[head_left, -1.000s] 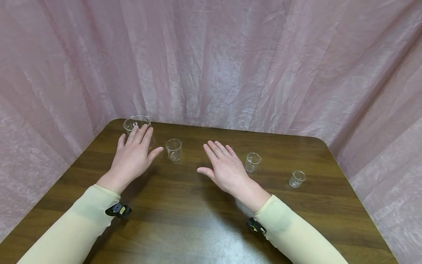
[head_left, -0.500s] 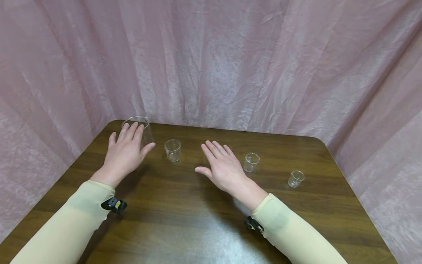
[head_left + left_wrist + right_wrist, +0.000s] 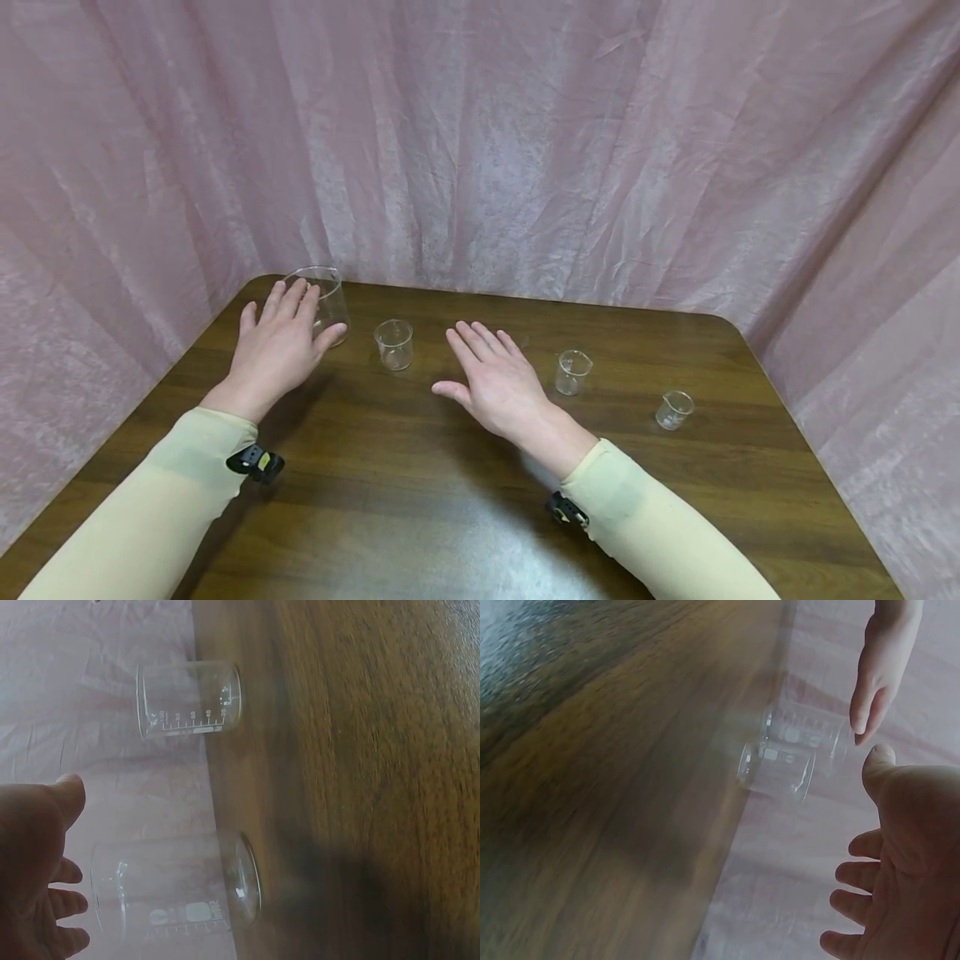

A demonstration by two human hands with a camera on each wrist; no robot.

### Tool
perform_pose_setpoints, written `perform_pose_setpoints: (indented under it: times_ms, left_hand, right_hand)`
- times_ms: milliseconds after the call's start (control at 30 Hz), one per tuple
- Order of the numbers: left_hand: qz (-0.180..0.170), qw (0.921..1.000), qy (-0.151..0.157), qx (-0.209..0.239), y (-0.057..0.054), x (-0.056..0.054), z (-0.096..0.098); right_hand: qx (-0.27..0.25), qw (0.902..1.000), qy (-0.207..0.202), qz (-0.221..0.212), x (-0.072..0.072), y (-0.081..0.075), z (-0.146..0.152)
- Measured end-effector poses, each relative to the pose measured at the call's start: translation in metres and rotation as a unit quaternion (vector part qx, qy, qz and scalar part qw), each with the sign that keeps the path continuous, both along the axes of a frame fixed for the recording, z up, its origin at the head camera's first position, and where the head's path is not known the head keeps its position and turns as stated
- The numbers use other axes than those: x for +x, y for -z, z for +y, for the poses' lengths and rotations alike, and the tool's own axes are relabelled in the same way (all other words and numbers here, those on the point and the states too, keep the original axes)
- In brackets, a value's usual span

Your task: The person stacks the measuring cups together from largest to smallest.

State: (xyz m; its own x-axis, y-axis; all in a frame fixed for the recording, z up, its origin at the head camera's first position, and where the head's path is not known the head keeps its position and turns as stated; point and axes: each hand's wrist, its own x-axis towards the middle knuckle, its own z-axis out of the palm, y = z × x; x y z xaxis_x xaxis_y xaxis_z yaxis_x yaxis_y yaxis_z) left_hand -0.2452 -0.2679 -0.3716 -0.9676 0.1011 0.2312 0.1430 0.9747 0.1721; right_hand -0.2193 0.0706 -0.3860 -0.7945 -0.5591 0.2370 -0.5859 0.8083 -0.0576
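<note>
Left fingers [image 3: 292, 298]: stretched out and slightly apart, clamped on nothing; they overlap the big glass in the head view, though I can't tell if they touch it.
Left hand [image 3: 273, 354]: palm down in front of the row's left end.
Right hand [image 3: 498, 383]: flat, its fingers straight and near one another, thumb held away; nothing in its grasp, and apart from the glass to its right.
Largest beaker [image 3: 335, 317]: at the counter's far left corner, upright, partly hidden behind the left hand.
Second beaker [image 3: 394, 346]: upright, between the two hands, touched by neither.
Third beaker [image 3: 572, 374]: just beyond the right hand, upright.
Smallest beaker [image 3: 674, 411]: furthest right, well apart from either hand.
Row so far: sizes fall from left to right; I judge that line complete, with none held and none visibly left out of order.
Shift since a second ago: the left hand sits further left, its thumb clear of the second beaker; the right hand also lies slightly left, widening its gap to the third. The beakers look unmoved.
Counter [image 3: 420, 467]: brown wood grain, pale glare near the front.
Curtain [image 3: 495, 167]: pink folds behind.
</note>
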Motion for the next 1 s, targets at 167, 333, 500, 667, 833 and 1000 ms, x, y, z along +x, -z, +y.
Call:
perform_pose_setpoints:
  times_ms: [167, 333, 500, 667, 833, 1000]
  left_hand:
    - [-0.001, 1.0000, -0.004, -0.001, 0.001, 0.000, -0.003]
    - [0.003, 1.0000, -0.004, -0.004, 0.002, 0.000, -0.006]
    - [0.005, 1.0000, -0.005, -0.005, 0.003, -0.001, -0.010]
    - [0.005, 1.0000, -0.006, -0.005, 0.002, -0.001, -0.011]
    - [0.008, 0.9999, -0.007, -0.009, 0.002, 0.000, -0.012]
    - [0.012, 0.9999, -0.007, -0.008, 0.003, 0.001, -0.013]
  right_hand:
    - [-0.002, 1.0000, -0.006, 0.006, 0.000, 0.000, -0.005]
    - [-0.005, 0.9997, -0.012, 0.020, -0.001, 0.000, -0.008]
    - [-0.004, 0.9995, -0.017, 0.027, -0.001, -0.002, -0.012]
    - [-0.005, 0.9992, -0.024, 0.031, 0.000, -0.004, -0.015]
    - [-0.005, 0.9992, -0.027, 0.027, 0.001, -0.005, -0.018]
    - [-0.005, 0.9992, -0.028, 0.028, 0.002, -0.005, -0.019]
